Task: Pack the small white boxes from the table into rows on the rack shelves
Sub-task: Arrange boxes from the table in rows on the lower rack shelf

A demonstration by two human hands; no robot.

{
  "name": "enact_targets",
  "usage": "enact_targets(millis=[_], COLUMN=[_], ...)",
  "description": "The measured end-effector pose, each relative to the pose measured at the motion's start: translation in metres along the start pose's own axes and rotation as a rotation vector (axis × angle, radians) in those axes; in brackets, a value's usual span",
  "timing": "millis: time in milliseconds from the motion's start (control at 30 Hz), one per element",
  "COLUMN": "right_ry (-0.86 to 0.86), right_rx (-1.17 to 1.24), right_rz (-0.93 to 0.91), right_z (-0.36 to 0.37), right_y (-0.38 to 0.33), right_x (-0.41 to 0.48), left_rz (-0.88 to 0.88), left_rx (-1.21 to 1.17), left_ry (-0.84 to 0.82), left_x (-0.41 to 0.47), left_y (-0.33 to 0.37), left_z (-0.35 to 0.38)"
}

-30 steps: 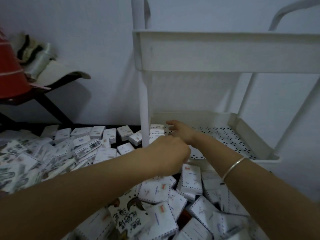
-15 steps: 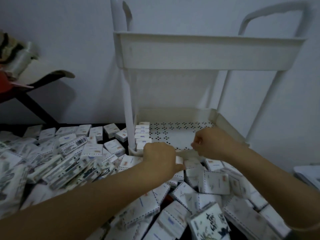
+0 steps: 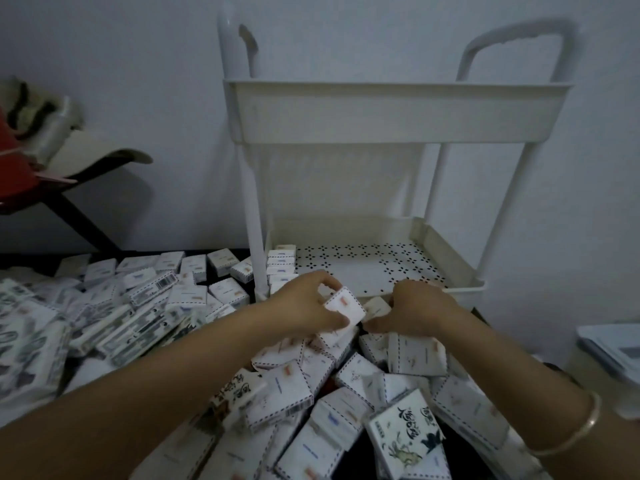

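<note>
Left hand (image 3: pixel 301 308) has a held box (image 3: pixel 345 304), thumb below and fingers curled over the top edge, a firm pinch. It's lifted just clear of the pile (image 3: pixel 346 386), centre frame.

Right hand (image 3: pixel 417 308) is just right of it. Its fingers are curled and a second box (image 3: pixel 378 306) pokes out at the fingertips. Looks gripped, but the hand hides most of it.

Key relation: the lower shelf (image 3: pixel 360 271) sits directly above the hands in frame, its front lip just beyond the knuckles. The started row (image 3: pixel 281 261) runs front to back along the shelf's left wall, behind the left post (image 3: pixel 252 220). The left hand is nearer that row; the right hand faces the bare perforated floor. The rest of the lower shelf is unfilled. Can't see inside the upper shelf (image 3: pixel 398 112).

The held box is cocked diagonally, one corner pointing up-frame. Boxes in the row lie flat with their long edges across the frame. My guess is it needs a twist to square up before it goes down.

Box look: small, flat, white, with a dashed airmail-style border and a small red mark on the face. Probably light card, easy to crush at the corners.

Many more are loose on the surface (image 3: pixel 27 261), from lower centre out to the left edge. Early in the job.
</note>
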State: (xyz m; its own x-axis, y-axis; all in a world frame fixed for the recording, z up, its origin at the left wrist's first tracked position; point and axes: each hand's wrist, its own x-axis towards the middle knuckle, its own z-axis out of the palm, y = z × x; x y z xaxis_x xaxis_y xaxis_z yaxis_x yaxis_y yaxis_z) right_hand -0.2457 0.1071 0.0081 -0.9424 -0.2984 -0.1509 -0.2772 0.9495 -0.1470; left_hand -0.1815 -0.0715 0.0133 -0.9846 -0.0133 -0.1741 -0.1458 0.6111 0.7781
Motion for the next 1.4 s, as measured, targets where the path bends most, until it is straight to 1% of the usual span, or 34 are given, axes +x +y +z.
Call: enact_targets(millis=[133,233,333,467,600,733,833,867,933,1000,1033,1167,1300,1400], right_ry=[-0.036,-0.106,-0.109,-0.115,-0.104,-0.096,-0.085,-0.101,-0.155,-0.169,-0.161,-0.172,-0.198,-0.221], right_rx=[0.185,0.507,0.773,0.966,1.039,1.117,1.189,1.223,1.262,1.242,1.221,1.181,1.130,1.145], right_rz=[-0.035,-0.030,-0.062,-0.128,-0.136,-0.143,-0.071,-0.035,0.041,0.090,0.099,0.074,0.009,-0.003], right_z=[-0.004,-0.007,-0.013,-0.019,-0.021,-0.026,-0.026,-0.025,-0.023,-0.019,-0.017,-0.013,0.003,0.015], right_y=[0.009,0.017,0.024,0.027,0.023,0.007,-0.017,-0.026,-0.046,-0.064,-0.072,-0.097,-0.107,-0.109], right_x=[-0.001,0.000,0.003,0.011,0.028,0.055,0.087,0.098,0.118,0.138,0.148,0.175,0.189,0.198], left_rz=[0.022,0.047,0.036,0.060,0.119,0.216,0.280,0.258,0.136,0.018,-0.012,-0.018,-0.022,0.027], left_rx=[-0.060,-0.063,-0.093,-0.035,0.054,0.310,0.549,0.593,0.634,0.677,0.705,0.825,1.035,1.232], left_ry=[0.005,0.048,0.116,0.180,0.220,0.356,0.434,0.432,0.401,0.391,0.402,0.423,0.428,0.488], left_x=[-0.007,-0.008,-0.005,0.004,0.016,0.036,0.054,0.061,0.076,0.089,0.094,0.105,0.115,0.124], left_y=[-0.001,0.002,0.011,0.024,0.039,0.062,0.078,0.080,0.080,0.077,0.075,0.073,0.072,0.068], left_z=[-0.016,-0.031,-0.047,-0.060,-0.069,-0.079,-0.090,-0.092,-0.095,-0.096,-0.097,-0.104,-0.105,-0.097])
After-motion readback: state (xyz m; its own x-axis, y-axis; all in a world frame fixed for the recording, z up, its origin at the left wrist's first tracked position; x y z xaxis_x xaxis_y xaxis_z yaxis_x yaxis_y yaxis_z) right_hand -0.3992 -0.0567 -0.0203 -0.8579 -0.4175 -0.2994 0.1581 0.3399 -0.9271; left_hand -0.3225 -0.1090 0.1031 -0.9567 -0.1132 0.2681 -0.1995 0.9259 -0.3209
